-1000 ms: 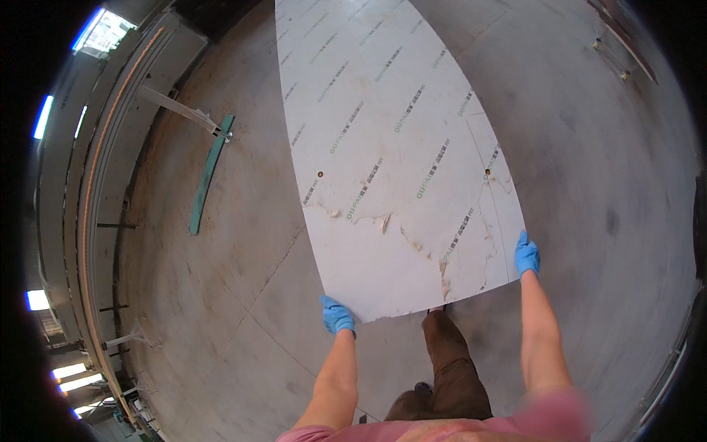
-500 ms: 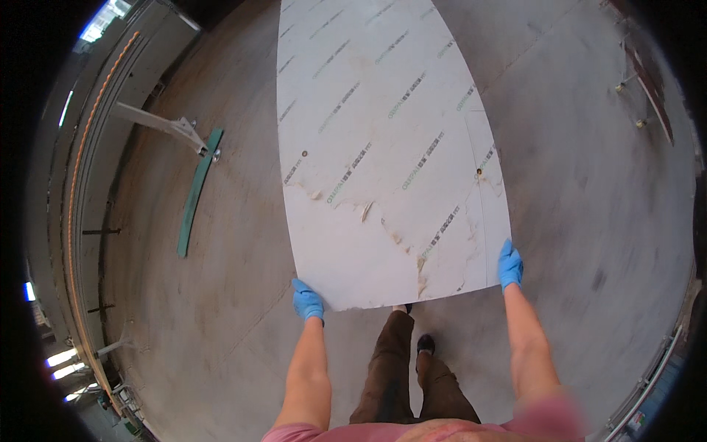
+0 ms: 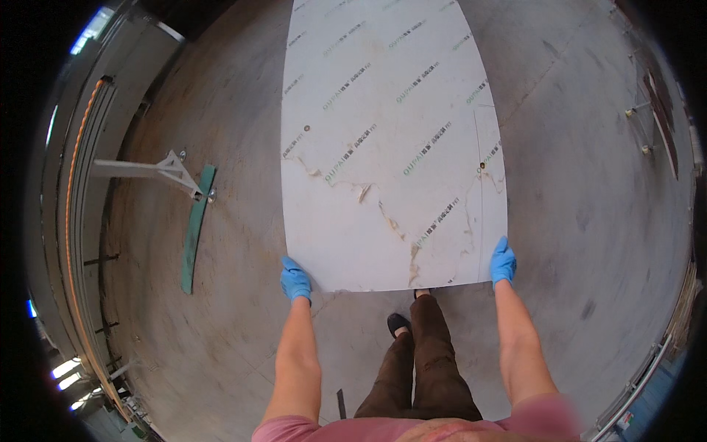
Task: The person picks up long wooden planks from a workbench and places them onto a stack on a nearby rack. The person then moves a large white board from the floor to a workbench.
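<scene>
A long white panel (image 3: 368,162) with rows of printed marks stretches away in front of me and runs out of view at the top. Its protective film is torn in a ragged line across the near part, and two small round spots show on it. My left hand (image 3: 296,280), in a blue glove, grips the near left corner. At the near right corner, my right hand (image 3: 503,263), gloved the same way, is closed on the edge. Fingers under the panel are hidden. My feet and brown trousers show below its near edge.
A long machine rail with an orange coiled cord (image 3: 71,214) runs along the left. From it a white bracket arm (image 3: 147,169) reaches out beside a green strip (image 3: 195,236). On the far right stands a dark board on a wheeled frame (image 3: 655,121). Concrete floor (image 3: 574,221) lies around.
My legs have stepped, with the other foot now forward. The machine and green strip sit lower in view, and the panel is still held by both hands at its near corners.
</scene>
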The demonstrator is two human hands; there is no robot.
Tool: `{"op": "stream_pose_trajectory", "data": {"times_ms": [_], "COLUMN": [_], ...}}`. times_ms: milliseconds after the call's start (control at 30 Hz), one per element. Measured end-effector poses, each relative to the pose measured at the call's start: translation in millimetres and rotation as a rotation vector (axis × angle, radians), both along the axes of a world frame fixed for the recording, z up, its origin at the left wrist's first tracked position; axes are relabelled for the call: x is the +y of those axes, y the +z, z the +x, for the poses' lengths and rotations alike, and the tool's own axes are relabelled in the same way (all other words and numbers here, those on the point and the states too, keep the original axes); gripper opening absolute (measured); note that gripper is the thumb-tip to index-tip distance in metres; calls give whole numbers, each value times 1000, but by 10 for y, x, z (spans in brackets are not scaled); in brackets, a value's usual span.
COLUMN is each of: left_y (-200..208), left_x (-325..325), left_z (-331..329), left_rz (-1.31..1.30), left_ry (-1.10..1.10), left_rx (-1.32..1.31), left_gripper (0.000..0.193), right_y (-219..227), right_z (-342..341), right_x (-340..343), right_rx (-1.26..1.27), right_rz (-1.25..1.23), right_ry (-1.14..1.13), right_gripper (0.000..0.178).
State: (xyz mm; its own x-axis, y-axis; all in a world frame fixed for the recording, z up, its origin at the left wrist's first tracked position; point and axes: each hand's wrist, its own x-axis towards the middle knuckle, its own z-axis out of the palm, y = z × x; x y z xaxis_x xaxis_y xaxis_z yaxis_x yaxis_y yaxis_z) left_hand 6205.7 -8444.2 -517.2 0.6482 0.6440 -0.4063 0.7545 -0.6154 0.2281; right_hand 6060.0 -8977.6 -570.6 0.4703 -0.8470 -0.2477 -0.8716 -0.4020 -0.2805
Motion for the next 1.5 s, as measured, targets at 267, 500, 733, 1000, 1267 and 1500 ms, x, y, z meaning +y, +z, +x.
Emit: {"op": "stream_pose_trajectory", "data": {"times_ms": [267,500,733,1000,1267,1500], "left_y": [64,158,175,50,24,17], "left_x": [142,158,145,306,307,386], "left_z": [-56,204,311,375,442,534], "left_rz": [-1,23,101,-20,-98,-142], "left_ry": [-3,-56,-140,-151,-178,-147], "left_rx": [-31,42,233,250,142,196], "left_gripper": [83,86,89,90,86,84], "right_y": [412,494,641,629,806,961], "right_z": [83,72,65,31,280,521], "right_x": [93,86,-4,-16,152,485], "right_rx": [47,191,217,293,190,400], "right_rz": [118,180,104,46,87,95], "right_ry": [10,-73,-67,-51,-112,-351], "right_gripper": [72,78,82,85,83,76]}}
